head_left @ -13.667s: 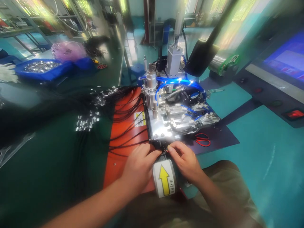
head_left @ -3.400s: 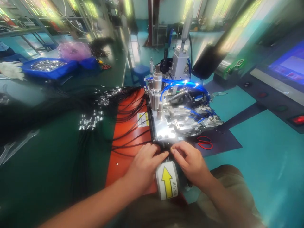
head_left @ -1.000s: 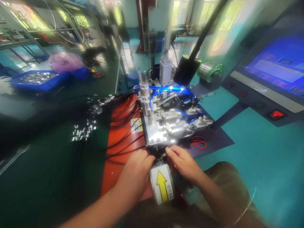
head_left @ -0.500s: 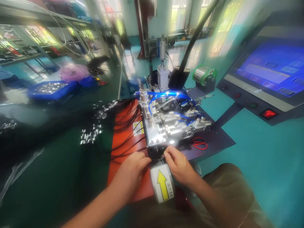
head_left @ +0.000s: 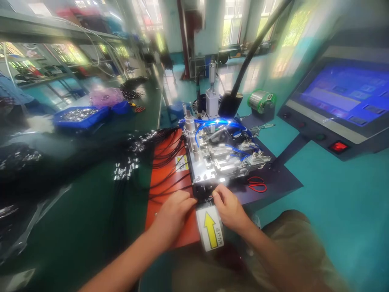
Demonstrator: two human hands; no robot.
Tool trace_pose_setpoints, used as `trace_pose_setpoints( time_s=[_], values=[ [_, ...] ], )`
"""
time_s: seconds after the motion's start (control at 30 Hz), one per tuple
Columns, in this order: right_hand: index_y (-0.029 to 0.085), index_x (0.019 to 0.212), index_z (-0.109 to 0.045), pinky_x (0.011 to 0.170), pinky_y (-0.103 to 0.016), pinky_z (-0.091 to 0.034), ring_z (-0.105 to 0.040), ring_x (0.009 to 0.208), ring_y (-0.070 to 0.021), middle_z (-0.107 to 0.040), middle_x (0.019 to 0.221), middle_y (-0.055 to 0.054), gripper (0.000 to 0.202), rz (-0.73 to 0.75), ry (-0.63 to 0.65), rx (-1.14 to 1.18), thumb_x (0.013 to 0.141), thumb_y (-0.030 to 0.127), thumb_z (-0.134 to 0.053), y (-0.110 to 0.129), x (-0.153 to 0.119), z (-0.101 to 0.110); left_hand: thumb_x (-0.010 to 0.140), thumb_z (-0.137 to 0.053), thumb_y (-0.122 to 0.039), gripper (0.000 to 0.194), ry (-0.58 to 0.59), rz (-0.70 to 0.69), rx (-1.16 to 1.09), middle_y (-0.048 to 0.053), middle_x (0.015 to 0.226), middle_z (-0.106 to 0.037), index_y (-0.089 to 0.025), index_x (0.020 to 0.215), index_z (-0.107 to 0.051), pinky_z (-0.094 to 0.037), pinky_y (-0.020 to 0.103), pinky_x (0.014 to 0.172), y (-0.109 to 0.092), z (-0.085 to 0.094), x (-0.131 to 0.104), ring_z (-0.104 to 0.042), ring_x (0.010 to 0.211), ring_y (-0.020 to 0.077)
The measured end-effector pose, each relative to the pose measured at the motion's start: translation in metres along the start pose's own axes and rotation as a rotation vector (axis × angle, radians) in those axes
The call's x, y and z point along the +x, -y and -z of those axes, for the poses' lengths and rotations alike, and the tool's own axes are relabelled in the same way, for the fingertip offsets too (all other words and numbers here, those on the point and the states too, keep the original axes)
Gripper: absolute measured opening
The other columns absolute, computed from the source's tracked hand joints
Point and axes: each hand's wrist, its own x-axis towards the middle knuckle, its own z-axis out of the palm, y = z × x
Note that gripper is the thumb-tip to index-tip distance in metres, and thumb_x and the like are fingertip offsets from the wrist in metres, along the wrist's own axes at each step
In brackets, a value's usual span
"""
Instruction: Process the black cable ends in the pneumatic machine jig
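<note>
Over there, a silver pneumatic machine (head_left: 223, 164), looped with blue air tubes (head_left: 219, 122), stands on a dark base plate (head_left: 281, 180); slack black cables (head_left: 170, 156) trail from its left edge across an orange panel (head_left: 179, 183).

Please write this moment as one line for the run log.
left hand: at machine's near edge | right hand: fingertips together at same edge | scissors: beside machine | held part: unclear

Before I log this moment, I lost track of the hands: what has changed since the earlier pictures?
The left hand has moved left, away from the right hand; any grasp or release is too small to make out. The right hand is still at the front edge of the machine; the red-handled scissors and arrow label stayed put.
</note>
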Motion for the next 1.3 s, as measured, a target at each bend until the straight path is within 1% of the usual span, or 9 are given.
trace_pose_setpoints(
  time_s=[0.23, 0.4, 0.5, 0.63, 0.73, 0.83, 0.9, 1.17, 1.3],
  values=[
    [0.022, 0.073, -0.046, 0.060, -0.026, -0.040, -0.052, 0.065, -0.0174, -0.053, 0.067, 0.002, 0.027, -0.048, 0.005, -0.019, 0.096, 0.034, -0.041, -0.003, 0.000, 0.002, 0.093, -0.045, -0.008, 0.026, 0.014, -0.002, 0.034, 0.007, 0.092, -0.062, -0.017, 0.101, -0.068, -0.050, 0.033, 0.079, -0.001, -0.001, -0.002, -0.057, 0.088, 0.0196],
    [0.022, 0.083, -0.050, 0.063, -0.029, -0.039, -0.051, 0.065, -0.0188, -0.053, 0.071, 0.000, 0.022, -0.043, -0.175, -0.082, 0.099, 0.036, -0.042, 0.019, -0.027, 0.014, 0.091, -0.043, -0.010, 0.030, 0.099, 0.089, 0.093, 0.009, 0.093, -0.058, -0.018, 0.104, -0.069, -0.049, 0.035, 0.079, -0.015, 0.008, -0.001, -0.055, 0.088, 0.0213],
    [0.023, 0.082, -0.049, 0.061, -0.028, -0.038, -0.050, 0.063, -0.0165, -0.052, 0.071, 0.000, 0.018, 0.175, -0.053, -0.035, 0.099, 0.026, -0.043, 0.039, -0.054, 0.014, 0.093, -0.040, -0.016, 0.031, 0.097, 0.165, 0.049, 0.006, 0.096, -0.061, -0.022, 0.112, -0.065, -0.048, 0.032, 0.078, -0.007, 0.034, -0.002, -0.058, 0.087, 0.0199],
    [0.022, 0.083, -0.049, 0.060, -0.028, -0.035, -0.050, 0.063, -0.0148, -0.052, 0.074, 0.001, 0.015, 0.375, 0.202, -0.073, 0.095, 0.016, -0.043, 0.049, -0.075, 0.003, 0.091, -0.047, -0.035, 0.026, 0.007, 0.458, 0.221, 0.003, 0.100, -0.067, -0.024, 0.107, -0.063, -0.044, 0.028, 0.072, 0.044, 0.098, -0.009, -0.062, 0.084, 0.0194],
    [0.021, 0.085, -0.050, 0.059, -0.029, -0.034, -0.050, 0.064, -0.0152, -0.054, 0.076, 0.000, 0.014, 0.442, 0.249, -0.117, 0.095, 0.014, -0.042, 0.045, -0.077, -0.008, 0.086, -0.050, -0.046, 0.031, 0.208, 0.729, 0.408, 0.007, 0.085, -0.069, -0.020, 0.089, -0.065, -0.040, 0.029, 0.062, 0.087, 0.130, -0.017, -0.063, 0.076, 0.0242],
    [0.021, 0.085, -0.049, 0.057, -0.029, -0.032, -0.048, 0.062, -0.0154, -0.053, 0.074, 0.000, 0.015, 0.460, 0.269, -0.132, 0.096, 0.015, -0.041, 0.041, -0.072, -0.015, 0.082, -0.050, -0.060, 0.046, 0.509, 0.891, 0.288, 0.009, 0.065, -0.067, -0.018, 0.070, -0.062, -0.041, 0.030, 0.059, 0.115, 0.127, -0.022, -0.063, 0.064, 0.0250],
    [0.022, 0.084, -0.049, 0.056, -0.029, -0.031, -0.048, 0.060, -0.0152, -0.053, 0.073, 0.000, 0.015, 0.459, 0.269, -0.128, 0.096, 0.016, -0.042, 0.041, -0.069, -0.016, 0.079, -0.053, -0.063, 0.049, 0.580, 0.955, 0.246, 0.009, 0.053, -0.063, -0.017, 0.062, -0.060, -0.043, 0.031, 0.058, 0.125, 0.115, -0.023, -0.062, 0.054, 0.0246],
    [0.022, 0.083, -0.047, 0.053, -0.029, -0.029, -0.047, 0.057, -0.0149, -0.053, 0.072, 0.001, 0.014, 0.472, 0.265, -0.177, 0.094, 0.016, -0.042, 0.043, -0.064, -0.017, 0.072, -0.063, -0.046, 0.028, 0.502, 1.002, 0.316, 0.007, 0.053, -0.061, -0.018, 0.065, -0.063, -0.049, 0.031, 0.069, 0.141, 0.113, -0.031, -0.065, 0.061, 0.0238],
    [0.022, 0.082, -0.046, 0.055, -0.030, -0.027, -0.047, 0.060, -0.0161, -0.054, 0.074, 0.000, 0.014, 0.462, 0.322, -0.261, 0.094, 0.017, -0.042, 0.047, -0.063, -0.017, 0.070, -0.061, -0.033, 0.017, 0.484, 0.976, 0.348, 0.013, 0.072, -0.068, -0.017, 0.067, -0.065, -0.049, 0.033, 0.071, 0.141, 0.107, -0.030, -0.067, 0.074, 0.0278]
  ],
)
